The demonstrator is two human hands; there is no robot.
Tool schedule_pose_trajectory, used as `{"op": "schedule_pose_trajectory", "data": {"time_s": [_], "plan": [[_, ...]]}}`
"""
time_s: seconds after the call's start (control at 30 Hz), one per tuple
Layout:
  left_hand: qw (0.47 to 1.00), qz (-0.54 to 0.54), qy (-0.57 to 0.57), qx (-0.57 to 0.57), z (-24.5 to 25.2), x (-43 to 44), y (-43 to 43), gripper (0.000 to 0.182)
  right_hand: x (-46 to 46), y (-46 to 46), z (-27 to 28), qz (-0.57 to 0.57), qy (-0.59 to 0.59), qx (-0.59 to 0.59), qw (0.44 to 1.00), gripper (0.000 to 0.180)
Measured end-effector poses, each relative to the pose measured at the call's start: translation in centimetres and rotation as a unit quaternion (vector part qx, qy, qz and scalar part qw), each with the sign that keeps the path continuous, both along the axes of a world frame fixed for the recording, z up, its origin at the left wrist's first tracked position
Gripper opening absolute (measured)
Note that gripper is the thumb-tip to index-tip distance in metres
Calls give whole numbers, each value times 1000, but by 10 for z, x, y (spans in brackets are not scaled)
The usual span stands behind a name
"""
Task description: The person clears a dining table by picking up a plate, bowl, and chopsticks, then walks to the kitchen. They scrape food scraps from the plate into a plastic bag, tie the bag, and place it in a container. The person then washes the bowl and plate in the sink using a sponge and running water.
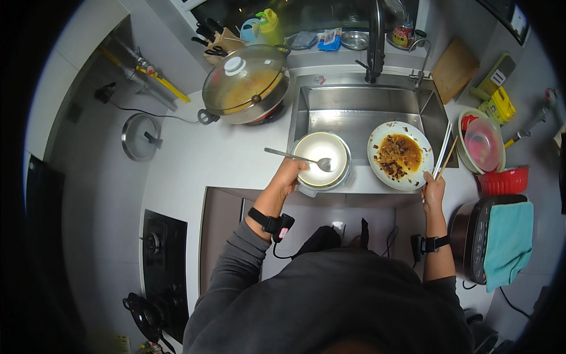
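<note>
My left hand (290, 174) grips the near left side of a white bowl (316, 175), with a metal spoon (325, 164) lying across it. Beneath the bowl shows the rim of a clear container (308, 191) with a clip. My right hand (433, 190) holds the edge of a white plate (384, 175) with brown sauce and food scraps (400, 152). A pair of light chopsticks (442, 150) and a wooden chopstick (448, 158) also stick up from that hand. The plate is over the near right part of the steel sink (362, 95).
A lidded electric pot (245, 84) with food stands left of the sink, near a knife block (224, 42). The black faucet (376, 44) rises behind the sink. Stacked bowls (482, 141), a red basket (504, 180) and a cooker (468, 239) under a teal cloth (508, 243) are at right.
</note>
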State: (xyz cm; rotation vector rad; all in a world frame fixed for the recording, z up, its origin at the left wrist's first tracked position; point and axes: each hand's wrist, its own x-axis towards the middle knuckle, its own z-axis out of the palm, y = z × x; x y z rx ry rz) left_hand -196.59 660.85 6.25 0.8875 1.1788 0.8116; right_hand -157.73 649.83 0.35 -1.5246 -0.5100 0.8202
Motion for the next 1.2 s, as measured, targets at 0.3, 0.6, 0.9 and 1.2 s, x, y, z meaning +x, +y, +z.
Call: {"op": "schedule_pose_trajectory", "data": {"time_s": [0.3, 0.6, 0.9, 1.2], "plan": [[992, -96, 84, 16, -29, 67, 129, 35, 42, 50, -22, -20, 16, 13, 1000, 15], [975, -88, 202, -30, -89, 97, 268, 34, 23, 100, -16, -89, 43, -22, 995, 13], [974, -78, 208, -56, -197, 92, 375, 50, -1, 158, -17, -72, 57, -42, 995, 11], [978, -59, 175, -95, -280, 78, 411, 45, -4, 183, -42, -26, 72, 2, 997, 12]]}}
